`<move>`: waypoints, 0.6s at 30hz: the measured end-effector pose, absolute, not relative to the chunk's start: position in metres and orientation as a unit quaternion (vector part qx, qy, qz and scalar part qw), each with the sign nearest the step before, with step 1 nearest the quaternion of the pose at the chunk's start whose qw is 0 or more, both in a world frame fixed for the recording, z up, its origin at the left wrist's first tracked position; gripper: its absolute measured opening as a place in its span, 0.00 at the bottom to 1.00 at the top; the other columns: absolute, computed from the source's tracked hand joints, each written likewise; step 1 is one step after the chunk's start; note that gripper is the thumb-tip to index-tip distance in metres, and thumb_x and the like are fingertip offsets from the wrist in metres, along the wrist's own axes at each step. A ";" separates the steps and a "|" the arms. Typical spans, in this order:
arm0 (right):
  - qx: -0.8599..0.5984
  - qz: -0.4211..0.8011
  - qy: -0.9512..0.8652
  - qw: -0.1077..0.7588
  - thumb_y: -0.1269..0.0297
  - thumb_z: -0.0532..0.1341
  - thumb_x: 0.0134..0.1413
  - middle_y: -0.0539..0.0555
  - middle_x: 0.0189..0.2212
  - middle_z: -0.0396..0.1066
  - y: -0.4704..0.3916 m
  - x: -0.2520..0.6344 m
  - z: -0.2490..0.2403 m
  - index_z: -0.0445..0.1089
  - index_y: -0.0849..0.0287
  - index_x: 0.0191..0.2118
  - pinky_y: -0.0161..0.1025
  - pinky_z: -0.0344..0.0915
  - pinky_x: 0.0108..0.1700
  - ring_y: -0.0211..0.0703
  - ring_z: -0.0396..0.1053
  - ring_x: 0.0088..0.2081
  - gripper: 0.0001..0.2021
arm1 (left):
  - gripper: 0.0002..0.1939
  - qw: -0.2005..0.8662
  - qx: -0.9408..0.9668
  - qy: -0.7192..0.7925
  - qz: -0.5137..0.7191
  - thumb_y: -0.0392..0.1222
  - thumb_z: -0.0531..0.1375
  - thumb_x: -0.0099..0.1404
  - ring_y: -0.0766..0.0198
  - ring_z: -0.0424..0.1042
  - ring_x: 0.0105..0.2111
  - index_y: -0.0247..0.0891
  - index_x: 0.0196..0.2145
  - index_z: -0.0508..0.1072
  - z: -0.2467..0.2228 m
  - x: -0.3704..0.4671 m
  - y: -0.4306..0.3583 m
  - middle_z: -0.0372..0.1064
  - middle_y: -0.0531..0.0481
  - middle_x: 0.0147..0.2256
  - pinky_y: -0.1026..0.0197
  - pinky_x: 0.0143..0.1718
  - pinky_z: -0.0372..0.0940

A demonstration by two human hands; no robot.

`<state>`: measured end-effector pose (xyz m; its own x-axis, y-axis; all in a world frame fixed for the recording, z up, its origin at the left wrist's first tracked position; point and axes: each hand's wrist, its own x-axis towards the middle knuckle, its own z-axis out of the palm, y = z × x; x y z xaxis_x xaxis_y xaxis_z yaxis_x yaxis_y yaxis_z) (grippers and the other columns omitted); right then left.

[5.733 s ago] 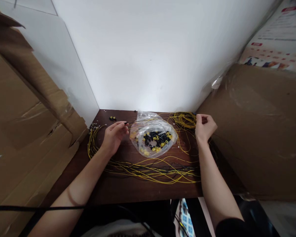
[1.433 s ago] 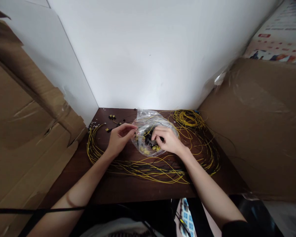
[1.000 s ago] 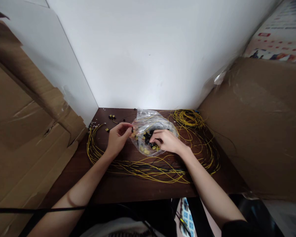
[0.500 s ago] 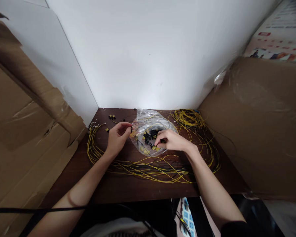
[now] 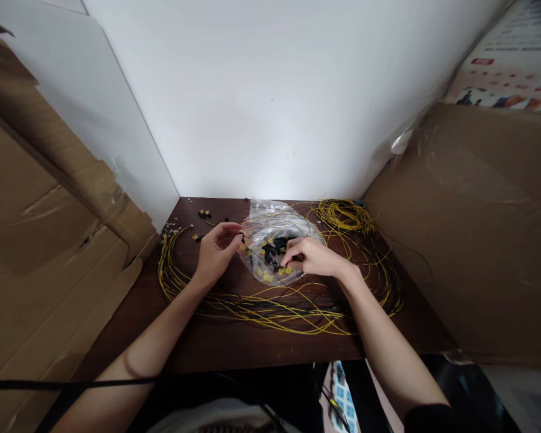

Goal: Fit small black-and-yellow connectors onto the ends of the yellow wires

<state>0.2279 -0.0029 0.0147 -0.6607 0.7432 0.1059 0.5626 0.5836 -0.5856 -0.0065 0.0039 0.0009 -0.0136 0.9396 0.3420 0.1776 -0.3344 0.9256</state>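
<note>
My left hand (image 5: 216,249) pinches the end of a thin black wire (image 5: 255,254), with a small dark piece at the fingertips. Over a clear plastic bag (image 5: 270,210), my right hand (image 5: 309,255) has its thumb and fingers pressed together among small parts; what they hold, if anything, is too small to name. Black connectors (image 5: 270,249) and yellow connectors (image 5: 265,276) lie in the bag. Long yellow and black wires (image 5: 279,310) run across the table in front of both hands.
A coil of yellow wire (image 5: 345,216) lies at the back right of the brown table (image 5: 261,355). Cardboard (image 5: 63,240) stands left, a cardboard box (image 5: 478,228) right, and a white wall (image 5: 270,120) behind. A black cable (image 5: 72,383) crosses the lower left.
The small dark piece at my left fingertips has tilted and shows slightly more. My right fingers have shifted very slightly over the bag.
</note>
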 end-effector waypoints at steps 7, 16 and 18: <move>-0.370 0.250 -0.880 0.162 0.72 0.62 0.46 0.50 0.29 0.68 -0.004 0.222 0.014 0.75 0.58 0.32 0.34 0.58 0.33 0.33 0.63 0.29 0.06 | 0.09 0.375 0.612 0.446 0.535 0.40 0.58 0.55 0.66 0.70 0.32 0.34 0.35 0.69 -0.001 -0.006 0.004 0.70 0.50 0.31 0.64 0.35 0.65; -0.371 0.336 -0.816 0.289 0.66 0.60 0.51 0.51 0.29 0.69 -0.009 0.213 0.023 0.71 0.61 0.33 0.35 0.62 0.33 0.35 0.66 0.30 0.05 | 0.10 0.426 0.602 0.424 0.525 0.41 0.60 0.54 0.68 0.69 0.27 0.35 0.34 0.68 -0.001 0.000 0.000 0.68 0.52 0.29 0.65 0.30 0.66; -0.364 0.410 -0.775 0.315 0.65 0.60 0.50 0.51 0.29 0.71 -0.011 0.212 0.026 0.71 0.61 0.34 0.36 0.64 0.34 0.35 0.67 0.30 0.06 | 0.11 0.436 0.597 0.426 0.522 0.42 0.62 0.53 0.67 0.69 0.28 0.35 0.34 0.69 -0.002 0.001 -0.002 0.69 0.51 0.30 0.65 0.30 0.67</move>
